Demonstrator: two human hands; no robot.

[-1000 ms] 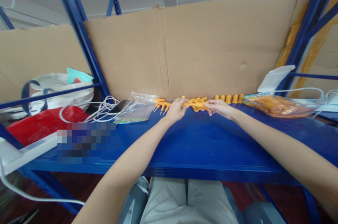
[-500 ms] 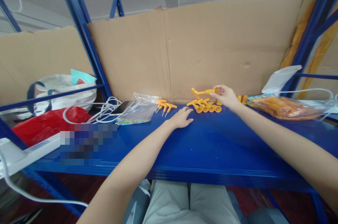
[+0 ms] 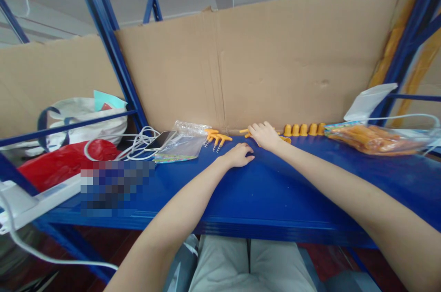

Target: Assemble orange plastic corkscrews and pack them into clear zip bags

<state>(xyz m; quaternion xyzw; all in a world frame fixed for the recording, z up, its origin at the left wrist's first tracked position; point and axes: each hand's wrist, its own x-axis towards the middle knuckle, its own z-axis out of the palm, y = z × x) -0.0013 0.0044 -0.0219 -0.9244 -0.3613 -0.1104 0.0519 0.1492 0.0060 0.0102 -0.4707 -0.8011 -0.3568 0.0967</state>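
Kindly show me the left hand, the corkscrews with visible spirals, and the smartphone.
Left hand [image 3: 237, 156]: head view, back of the hand.
Corkscrews with visible spirals [image 3: 222, 137]: head view, handle of the rightmost one.
Smartphone [image 3: 160, 140]: head view, dark screen.

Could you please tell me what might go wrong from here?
The right hand is close to the row of standing yellow caps, so a sideways brush could topple one. The left hand lies near the yellow-handled corkscrews, whose bare metal spirals might prick a finger.
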